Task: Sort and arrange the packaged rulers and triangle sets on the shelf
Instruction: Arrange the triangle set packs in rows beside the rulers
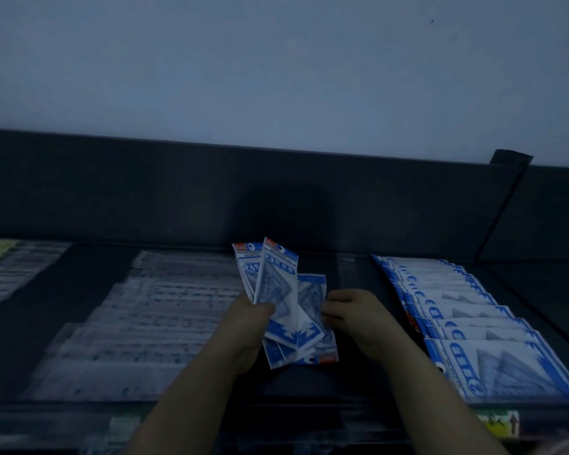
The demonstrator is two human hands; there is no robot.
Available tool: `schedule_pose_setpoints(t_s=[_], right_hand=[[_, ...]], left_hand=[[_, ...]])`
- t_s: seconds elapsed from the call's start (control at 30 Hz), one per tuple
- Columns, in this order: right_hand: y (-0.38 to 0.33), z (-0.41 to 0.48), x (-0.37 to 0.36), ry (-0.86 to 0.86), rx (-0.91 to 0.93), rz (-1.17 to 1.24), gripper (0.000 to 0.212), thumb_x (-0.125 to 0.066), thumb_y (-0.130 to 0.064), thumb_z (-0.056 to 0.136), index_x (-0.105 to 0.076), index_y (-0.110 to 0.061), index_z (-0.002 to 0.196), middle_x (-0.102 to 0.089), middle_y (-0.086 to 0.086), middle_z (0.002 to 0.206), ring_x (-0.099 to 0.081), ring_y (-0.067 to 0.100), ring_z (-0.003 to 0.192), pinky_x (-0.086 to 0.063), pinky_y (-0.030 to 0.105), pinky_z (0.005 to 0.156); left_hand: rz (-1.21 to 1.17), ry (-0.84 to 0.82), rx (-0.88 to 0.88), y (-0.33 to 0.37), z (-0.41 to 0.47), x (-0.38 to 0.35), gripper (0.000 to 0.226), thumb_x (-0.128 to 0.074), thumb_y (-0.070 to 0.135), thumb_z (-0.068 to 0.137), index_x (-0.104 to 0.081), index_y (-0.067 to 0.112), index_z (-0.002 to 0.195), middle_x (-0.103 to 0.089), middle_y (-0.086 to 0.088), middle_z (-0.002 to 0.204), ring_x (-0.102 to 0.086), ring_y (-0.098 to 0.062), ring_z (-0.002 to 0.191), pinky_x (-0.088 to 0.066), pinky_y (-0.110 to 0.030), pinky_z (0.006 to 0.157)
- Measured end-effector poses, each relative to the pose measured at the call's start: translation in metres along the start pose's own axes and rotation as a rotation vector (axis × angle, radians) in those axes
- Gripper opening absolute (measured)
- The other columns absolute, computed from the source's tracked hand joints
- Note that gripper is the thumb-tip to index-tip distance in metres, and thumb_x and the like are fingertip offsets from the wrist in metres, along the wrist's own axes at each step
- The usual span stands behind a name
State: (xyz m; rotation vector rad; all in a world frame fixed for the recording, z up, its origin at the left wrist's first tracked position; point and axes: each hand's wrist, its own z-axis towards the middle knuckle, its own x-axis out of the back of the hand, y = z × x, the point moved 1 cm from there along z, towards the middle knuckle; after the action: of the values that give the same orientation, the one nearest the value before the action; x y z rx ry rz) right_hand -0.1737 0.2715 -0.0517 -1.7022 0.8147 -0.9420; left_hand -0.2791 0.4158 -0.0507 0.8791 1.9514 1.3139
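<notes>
Behind the left hand (248, 326), fanned triangle-set packs (278, 277) sit partly hidden.

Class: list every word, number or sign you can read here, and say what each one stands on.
"2": in a circle on the held packets.
"2": on the front packet of the right row, seen rotated.
Upward arrow: on the yellow tag at the shelf front.
All other print, on the packets and the clear ruler packs, is too blurred to read.
</notes>
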Motion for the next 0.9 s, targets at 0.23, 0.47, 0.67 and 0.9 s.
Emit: schedule_pose_setpoints(t_s=[0.23,0.47,0.67,0.9], right_hand=[[0.002,0.002,-0.004,0.052,0.040,-0.226,0.022,-0.056,-0.007,0.087,-0.050,-0.007,0.066,-0.044,0.012,0.062,-0.045,0.017,0.052,-0.039,0.023,0.051],[-0.002,0.002,0.005,0.017,-0.009,-0.126,0.010,-0.066,-0.007,0.070,-0.057,-0.008,0.073,-0.052,0.013,0.072,-0.054,0.023,0.068,-0.045,0.030,0.061],[-0.001,-0.001,0.006,0.013,-0.066,-0.047,0.013,-0.063,-0.002,0.080,-0.059,-0.001,0.068,-0.057,0.014,0.065,-0.052,0.018,0.053,-0.043,0.024,0.051],[-0.002,-0.003,0.004,-0.028,-0.067,-0.192,0.023,-0.063,-0.015,0.080,-0.063,0.008,0.077,-0.060,0.029,0.078,-0.054,0.023,0.069,-0.040,0.030,0.062]], left_hand=[[-0.040,0.011,0.024,-0.001,-0.007,0.002,0.018,-0.050,-0.002,0.094,-0.052,-0.002,0.111,-0.061,-0.019,0.088,-0.061,-0.031,0.072,-0.052,-0.035,0.060],[-0.059,-0.040,0.048,0.005,-0.011,0.003,0.007,-0.049,-0.002,0.095,-0.056,0.002,0.094,-0.061,-0.018,0.087,-0.060,-0.031,0.073,-0.052,-0.039,0.063],[-0.114,-0.067,0.054,0.005,-0.016,0.001,0.016,-0.049,-0.008,0.092,-0.056,0.004,0.084,-0.063,-0.016,0.080,-0.061,-0.030,0.069,-0.052,-0.038,0.062],[-0.135,-0.063,0.085,0.001,-0.019,-0.002,0.007,-0.048,-0.004,0.094,-0.055,-0.001,0.092,-0.062,-0.021,0.087,-0.061,-0.034,0.074,-0.054,-0.043,0.068]])
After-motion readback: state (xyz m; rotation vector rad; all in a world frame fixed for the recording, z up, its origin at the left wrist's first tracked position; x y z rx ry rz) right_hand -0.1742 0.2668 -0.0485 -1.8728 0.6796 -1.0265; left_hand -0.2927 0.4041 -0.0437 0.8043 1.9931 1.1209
